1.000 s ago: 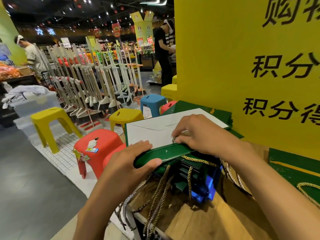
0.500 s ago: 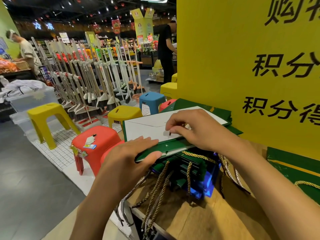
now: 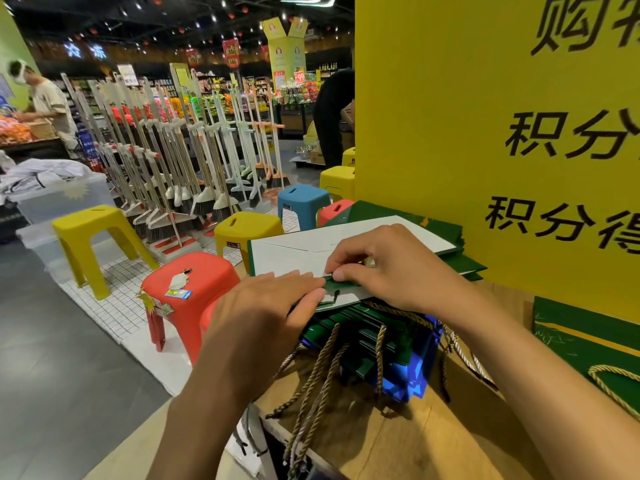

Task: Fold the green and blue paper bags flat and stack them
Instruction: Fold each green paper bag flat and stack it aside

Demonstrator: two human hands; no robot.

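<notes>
The left hand [image 3: 263, 306] presses flat, fingers straight, on the top bag [image 3: 294, 251], which lies white side up on the stack [image 3: 398, 358] on the table [image 3: 398, 441]. The right hand [image 3: 391, 268] pinches its green fold, hiding most of it. A second bag [image 3: 588, 344] is cut off at the right.

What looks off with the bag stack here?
Stack isn't squared: the folded bags under the top bag fan out toward the person, a blue bag pokes out lowest, and rope handles dangle over the table edge. Loose tags lie on the red stool.
</notes>
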